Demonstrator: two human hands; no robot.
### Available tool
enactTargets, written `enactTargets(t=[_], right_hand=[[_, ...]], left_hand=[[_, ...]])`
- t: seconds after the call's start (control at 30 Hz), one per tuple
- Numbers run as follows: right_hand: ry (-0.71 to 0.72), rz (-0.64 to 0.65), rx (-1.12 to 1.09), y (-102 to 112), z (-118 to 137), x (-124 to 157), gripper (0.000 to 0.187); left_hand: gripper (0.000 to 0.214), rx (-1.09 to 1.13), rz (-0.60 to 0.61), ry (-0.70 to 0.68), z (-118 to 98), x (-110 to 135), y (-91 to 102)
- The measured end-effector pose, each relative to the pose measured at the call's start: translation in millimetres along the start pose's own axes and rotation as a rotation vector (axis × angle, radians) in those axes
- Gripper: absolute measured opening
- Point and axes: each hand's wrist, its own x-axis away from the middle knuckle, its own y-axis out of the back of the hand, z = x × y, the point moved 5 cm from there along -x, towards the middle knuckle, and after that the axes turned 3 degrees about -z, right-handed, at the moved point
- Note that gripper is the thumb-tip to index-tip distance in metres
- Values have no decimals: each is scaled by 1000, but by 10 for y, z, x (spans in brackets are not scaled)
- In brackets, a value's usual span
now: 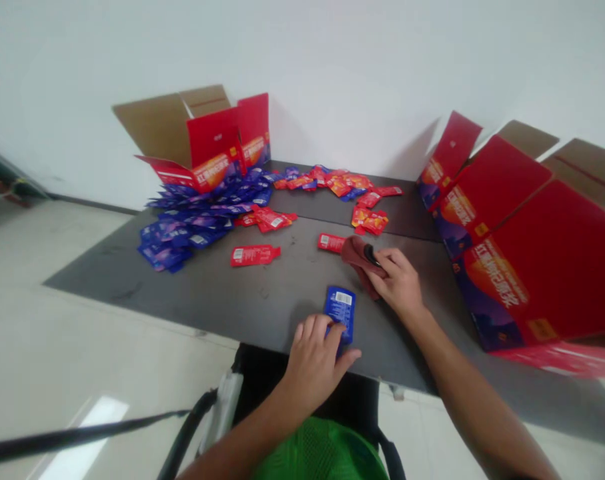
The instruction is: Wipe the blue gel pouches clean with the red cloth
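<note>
My left hand (316,357) rests on the near edge of the dark table (262,300), its curled fingers pinching the lower end of a blue sachet (340,311) that lies flat. Farther back, my right hand (398,283) is closed around a dark red pouch (358,255) with a black part at its mouth. A red sachet (331,242) lies just left of that pouch. Another red sachet (255,254) lies alone toward the middle left.
A heap of blue sachets (199,217) spreads at the back left below an open red carton (217,143). Red and orange sachets (339,183) lie scattered along the back. Large red cartons (527,260) stand at the right. Pale floor surrounds the table.
</note>
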Motion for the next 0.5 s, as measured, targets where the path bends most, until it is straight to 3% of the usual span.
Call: enactTargets(t=[0.1,0.2,0.37,0.5], right_hand=[[-1,-69,-22,98,-113,41,28],[-11,-122,-45,153,-220,15,27],[-27,-148,-87,181,-330,7,30],[-53,-138,-104,157,-387,35,30]], left_hand=[[76,-82,-26,88,-20,-163,-30],[81,-132,12,151,-48,-278,-49],[44,-188,143,169,-100,-410,75],[27,-147,177,181,32,-477,219]])
